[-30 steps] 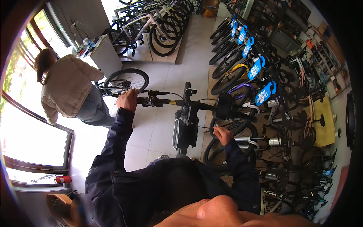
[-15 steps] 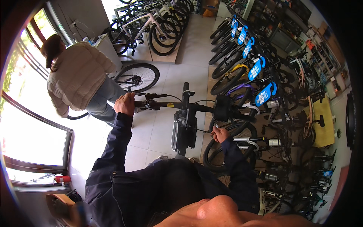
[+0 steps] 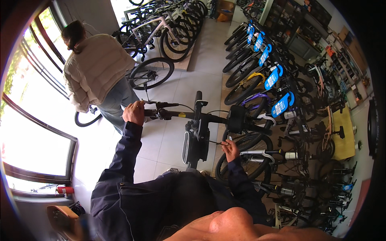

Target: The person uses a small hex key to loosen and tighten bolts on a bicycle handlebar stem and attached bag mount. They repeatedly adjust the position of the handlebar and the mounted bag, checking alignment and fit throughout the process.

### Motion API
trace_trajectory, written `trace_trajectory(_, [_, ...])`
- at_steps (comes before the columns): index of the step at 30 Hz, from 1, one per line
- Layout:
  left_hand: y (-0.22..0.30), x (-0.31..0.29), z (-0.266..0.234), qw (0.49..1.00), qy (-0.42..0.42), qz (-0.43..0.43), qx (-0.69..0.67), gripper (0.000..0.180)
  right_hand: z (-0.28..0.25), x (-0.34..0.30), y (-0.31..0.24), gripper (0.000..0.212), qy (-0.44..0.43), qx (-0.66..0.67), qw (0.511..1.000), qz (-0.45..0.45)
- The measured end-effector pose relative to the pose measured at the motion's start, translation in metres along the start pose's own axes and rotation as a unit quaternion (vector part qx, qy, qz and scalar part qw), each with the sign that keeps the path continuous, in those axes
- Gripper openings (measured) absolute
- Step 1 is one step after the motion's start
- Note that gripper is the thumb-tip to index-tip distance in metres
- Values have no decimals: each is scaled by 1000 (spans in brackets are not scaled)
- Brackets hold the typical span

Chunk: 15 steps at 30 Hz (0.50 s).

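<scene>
A bicycle with a black handlebar stands in front of me. My left hand is closed round the handlebar's left grip, beside the brake lever. A dark boxy part sits toward the bar's right end. Below that end, my right hand pinches the outer end of a thin dark rod. The rod's other end reaches the black block behind the stem. It looks like a hex key, but where its tip sits is hidden.
A person in a light puffer jacket stands at the far left, beside a bicycle wheel. Parked bikes with blue tags line the right side. More bikes stand on a platform at the back. A fire extinguisher is at left.
My right hand has dropped slightly down and left, its fingers turned differently on the rod. The left hand stays on the grip. The other person has shifted to the right.
</scene>
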<state>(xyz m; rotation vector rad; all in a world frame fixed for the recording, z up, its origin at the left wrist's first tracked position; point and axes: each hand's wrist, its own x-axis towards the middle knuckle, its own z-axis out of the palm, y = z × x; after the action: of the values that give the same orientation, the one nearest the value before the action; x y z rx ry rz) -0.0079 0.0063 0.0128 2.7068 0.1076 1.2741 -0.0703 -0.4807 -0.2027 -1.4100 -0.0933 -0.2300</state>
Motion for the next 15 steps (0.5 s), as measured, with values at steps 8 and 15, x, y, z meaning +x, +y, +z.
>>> trace_trajectory(8, [-4, 0, 3, 1000, 3, 8, -6, 25, -30, 27, -35, 52, -202, -106, 923, 309])
trace_trajectory(15, [-2, -1, 1, 1000, -10, -11, -7, 22, -10, 21, -39, 47, -163, -261, 926, 220])
